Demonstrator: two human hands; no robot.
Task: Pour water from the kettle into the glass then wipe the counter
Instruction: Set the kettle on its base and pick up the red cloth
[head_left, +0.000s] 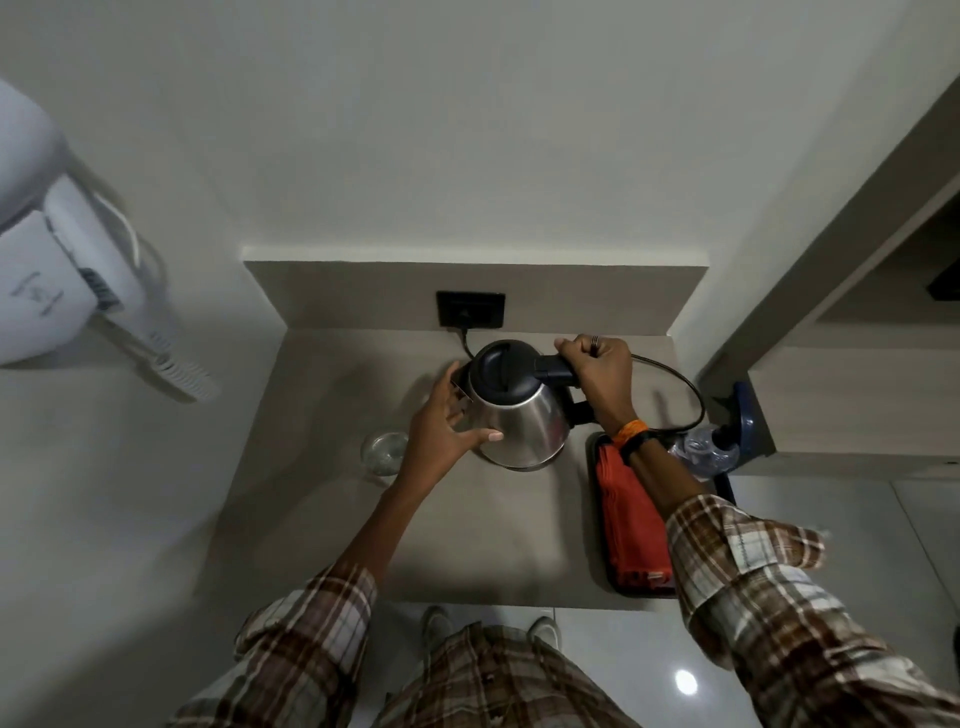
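1. Stainless-steel electric kettle stands near the middle-back of the beige counter in the head view, its black lid on top, its spout toward the person's left and its black handle toward the right; the spout-to-handle axis runs roughly left to right.
2. Right hand is closed in a full fist around the kettle handle, so this hand carries the lift and tilt.
3. Left hand is spread wide, fingertips resting on the steel body just below the spout; it steadies rather than grips.
4. Clear drinking glass stands upright on the counter, left of the kettle and slightly nearer the person, partly hidden by the left wrist. It lies on the spout side, so the pour likely needs only a short carry leftward and a tilt that way.
5. Whether the kettle still sits on its base I cannot tell; a black power cord loops from the wall socket behind the kettle round to the right.
6. Open counter lies in front of the kettle and the glass. The left edge is close beside the glass, so room for overshoot there is small.
7. Folded red cloth lies in a black tray at the right, under the right forearm, handy for the wiping.
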